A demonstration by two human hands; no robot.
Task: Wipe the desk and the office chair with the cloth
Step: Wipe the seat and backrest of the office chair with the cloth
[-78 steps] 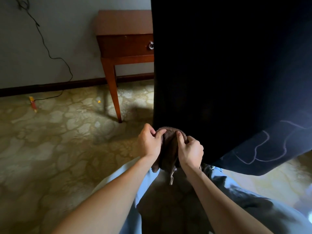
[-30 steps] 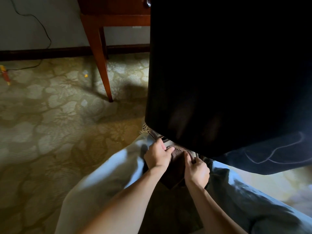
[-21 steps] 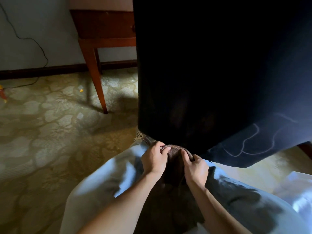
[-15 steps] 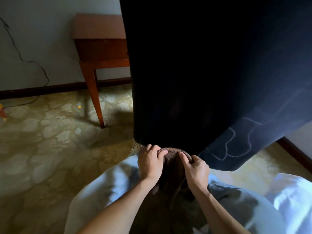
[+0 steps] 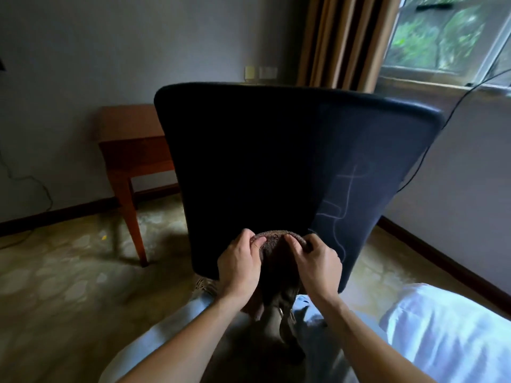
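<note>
Head view. Shows brown knitted cloth pressed low on the dark navy fabric chair back, long axis upright, rounded fold on top, loose tail pointing down toward the lap. Pinched at the fold by left grip and right grip, both curled onto it. Reddish wooden worktop behind, left. Against half a second ago: same hold, same spot, but chair's top edge and window now in sight.

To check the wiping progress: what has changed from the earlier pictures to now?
The cloth, gripped by the left hand and right hand, dipped below the lower edge of the chair back, then rose onto its lower part. The view tilted up. Both hands kept their grip; the desk stayed put.
</note>
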